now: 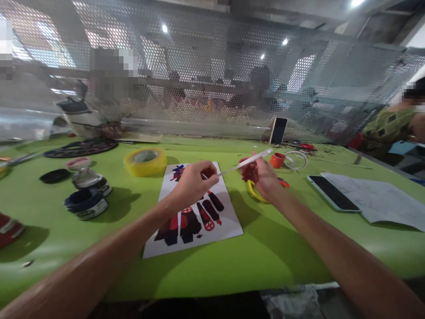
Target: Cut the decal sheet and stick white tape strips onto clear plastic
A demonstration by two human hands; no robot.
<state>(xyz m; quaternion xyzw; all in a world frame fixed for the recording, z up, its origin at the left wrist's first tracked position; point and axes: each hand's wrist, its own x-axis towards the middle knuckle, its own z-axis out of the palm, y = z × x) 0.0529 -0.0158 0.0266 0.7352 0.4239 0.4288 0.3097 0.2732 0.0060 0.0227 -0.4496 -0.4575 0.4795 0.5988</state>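
A thin white stick slants between my two hands above the green table. The fingers of my left hand pinch its lower left end. My right hand is at its right part, palm turned up and fingers curled, with reddish stains on the fingertips; whether it grips the stick I cannot tell. Beneath my left hand lies a white sheet with dark, red and blue painted shapes, partly covered by that hand. A yellow ring-shaped object rests on the table behind and below my right hand.
On the left are a yellow tape roll, a dark blue paint jar, a white-smeared jar and a red jar. Rightward lie a phone and papers. Another phone leans near the mesh screen.
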